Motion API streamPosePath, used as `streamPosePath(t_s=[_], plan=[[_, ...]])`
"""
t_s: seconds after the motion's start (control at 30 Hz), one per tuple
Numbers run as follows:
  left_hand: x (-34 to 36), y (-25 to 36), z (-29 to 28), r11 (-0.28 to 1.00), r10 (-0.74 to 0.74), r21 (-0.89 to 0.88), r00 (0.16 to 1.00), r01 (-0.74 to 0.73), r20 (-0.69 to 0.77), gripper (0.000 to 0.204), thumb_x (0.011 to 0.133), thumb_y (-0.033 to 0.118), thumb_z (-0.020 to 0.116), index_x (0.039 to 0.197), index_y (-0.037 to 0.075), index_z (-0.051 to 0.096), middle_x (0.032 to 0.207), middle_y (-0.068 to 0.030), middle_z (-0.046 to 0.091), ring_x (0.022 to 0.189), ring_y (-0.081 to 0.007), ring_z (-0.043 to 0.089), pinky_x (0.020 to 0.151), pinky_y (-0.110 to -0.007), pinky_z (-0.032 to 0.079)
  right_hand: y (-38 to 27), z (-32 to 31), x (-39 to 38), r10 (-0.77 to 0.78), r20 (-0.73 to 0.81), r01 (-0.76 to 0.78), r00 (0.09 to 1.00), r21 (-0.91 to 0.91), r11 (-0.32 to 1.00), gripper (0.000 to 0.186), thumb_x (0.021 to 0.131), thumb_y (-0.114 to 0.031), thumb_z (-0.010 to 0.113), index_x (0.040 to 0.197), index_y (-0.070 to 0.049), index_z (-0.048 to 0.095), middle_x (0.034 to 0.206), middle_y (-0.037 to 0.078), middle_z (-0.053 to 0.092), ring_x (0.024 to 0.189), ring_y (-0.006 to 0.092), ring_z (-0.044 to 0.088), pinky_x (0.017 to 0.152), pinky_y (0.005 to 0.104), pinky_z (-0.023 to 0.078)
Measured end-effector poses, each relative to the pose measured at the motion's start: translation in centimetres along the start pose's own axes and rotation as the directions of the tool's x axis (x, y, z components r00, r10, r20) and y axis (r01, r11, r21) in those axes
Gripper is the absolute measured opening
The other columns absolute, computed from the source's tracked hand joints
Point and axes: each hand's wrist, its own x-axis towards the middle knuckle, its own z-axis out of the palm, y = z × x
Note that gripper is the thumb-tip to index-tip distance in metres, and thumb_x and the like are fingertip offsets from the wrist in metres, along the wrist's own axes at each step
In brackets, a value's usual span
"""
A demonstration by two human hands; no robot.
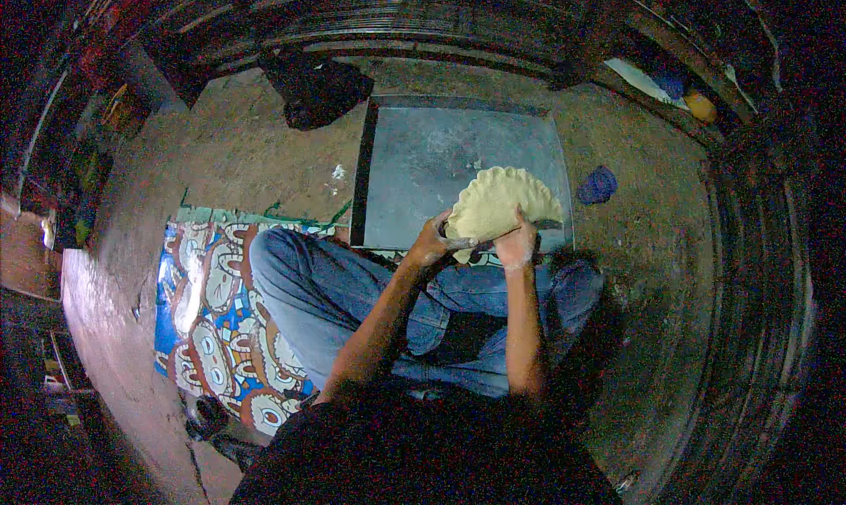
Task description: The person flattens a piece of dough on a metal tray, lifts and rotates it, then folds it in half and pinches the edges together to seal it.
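A pale half-moon dough turnover point(504, 204) with a crimped, scalloped rim is held up over the near right part of a grey rectangular board point(414, 174). Its curved edge points away from me. My left hand point(430, 242) grips the turnover's left corner, thumb on top and fingers partly hidden beneath. Around its straight near edge closes my right hand point(515, 242), the thumb laid on the upper face and the other fingers out of sight under the dough. White flour dusts both hands and lies in smears across the board.
I sit cross-legged on a cartoon-printed mat point(211, 351). A crumpled blue-purple object point(597, 185) lies right of the board, and a black bundle point(322, 91) lies beyond its far left corner. White flour-like bits point(337, 174) spot the floor. Dark slatted structures point(397, 16) stand along the back.
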Motion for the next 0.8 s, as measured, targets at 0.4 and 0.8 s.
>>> streamPosePath(t_s=[0.4,0.8], plan=[[-0.3,-0.9,1.8,0.991,-0.028,-0.129,0.998,0.034,0.050,0.058,0.074,0.015,0.079,0.123,0.000,0.051,0.109,-0.0099,0.065,0.090,-0.0203,0.066,0.079,-0.033,0.055,0.2,0.1,0.0,-0.094,-0.057,0.097,0.994,0.068,0.993,0.057,0.092,-0.039,0.055,0.136,-0.006,0.041,0.139,0.012,0.046,0.128,0.0302,0.042,0.108,0.0495,0.031],[2.7,3.7,-7.2,0.864,-0.118,-0.466,0.976,0.192,0.182,0.051,0.087,0.016,0.064,0.130,0.001,0.042,0.117,-0.0176,0.059,0.094,-0.0299,0.066,0.079,-0.039,0.057,0.1,1.4,3.7,0.053,0.220,-0.021,0.974,-0.143,0.990,0.065,0.084,-0.038,0.066,0.137,-0.010,0.041,0.143,0.009,0.041,0.129,0.0297,0.041,0.104,0.0519,0.034]])
